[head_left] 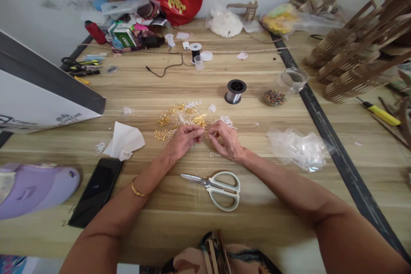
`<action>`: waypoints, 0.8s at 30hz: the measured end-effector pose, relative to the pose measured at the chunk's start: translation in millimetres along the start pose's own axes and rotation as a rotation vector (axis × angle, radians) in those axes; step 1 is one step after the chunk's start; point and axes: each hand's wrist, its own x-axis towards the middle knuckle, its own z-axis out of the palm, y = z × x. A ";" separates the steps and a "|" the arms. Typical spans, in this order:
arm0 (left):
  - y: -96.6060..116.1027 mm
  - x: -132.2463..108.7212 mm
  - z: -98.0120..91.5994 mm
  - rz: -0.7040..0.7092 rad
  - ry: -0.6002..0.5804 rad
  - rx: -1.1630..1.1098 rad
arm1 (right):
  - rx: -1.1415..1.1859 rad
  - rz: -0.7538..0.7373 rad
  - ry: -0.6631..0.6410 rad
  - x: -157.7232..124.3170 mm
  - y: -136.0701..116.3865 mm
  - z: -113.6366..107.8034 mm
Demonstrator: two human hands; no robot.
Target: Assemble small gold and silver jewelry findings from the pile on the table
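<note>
My left hand is closed in a pinch over the middle of the table, and my right hand pinches close beside it. Whatever lies between the fingertips is too small to make out. Just beyond the hands are piles of gold jewelry findings and silver findings, with gold rings left of my left hand. A small silver ring-ended piece lies under my right hand. Nearer to me, scissors with white handles rest with blades pointing left; thin clear thread seems to run beside them.
Beyond the hands stand a wire spool and a tipped jar of beads. Clear plastic bags lie right; a white paper, black phone and purple device lie left. Woven baskets crowd the far right.
</note>
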 end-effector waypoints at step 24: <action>-0.2 -1.2 0.3 -0.022 -0.032 0.002 | 0.021 0.029 -0.011 -1.2 1.4 1.6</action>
